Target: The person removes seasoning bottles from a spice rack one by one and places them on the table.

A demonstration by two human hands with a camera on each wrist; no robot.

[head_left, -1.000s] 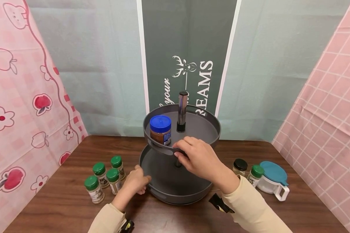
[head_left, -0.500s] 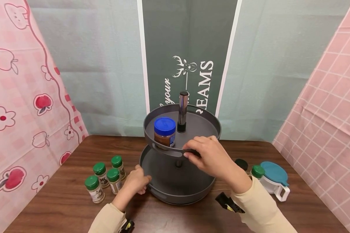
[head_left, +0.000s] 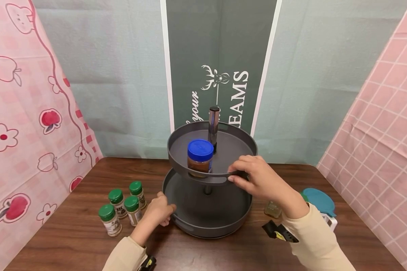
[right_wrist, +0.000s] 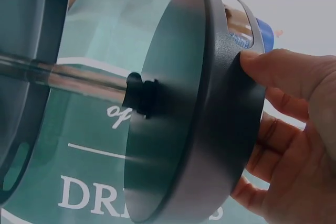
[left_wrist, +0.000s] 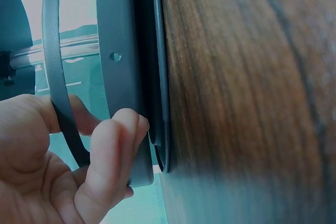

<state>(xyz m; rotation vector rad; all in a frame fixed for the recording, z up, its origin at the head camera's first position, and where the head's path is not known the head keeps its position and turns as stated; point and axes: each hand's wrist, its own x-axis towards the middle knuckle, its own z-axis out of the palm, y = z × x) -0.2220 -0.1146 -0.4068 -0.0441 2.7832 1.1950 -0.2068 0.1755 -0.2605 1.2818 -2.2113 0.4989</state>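
Gripping the upper tray (head_left: 239, 148) rim, right hand (head_left: 262, 180) hides a jar; left hand (head_left: 159, 210) pinches the lower tray (head_left: 176, 222).

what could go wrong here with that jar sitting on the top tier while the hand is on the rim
The blue-lidded jar stands right at the front rim of the upper tray, which the right hand grips; a jerk might tip it over the edge. The right sleeve hangs close over the small jar and might knock it.
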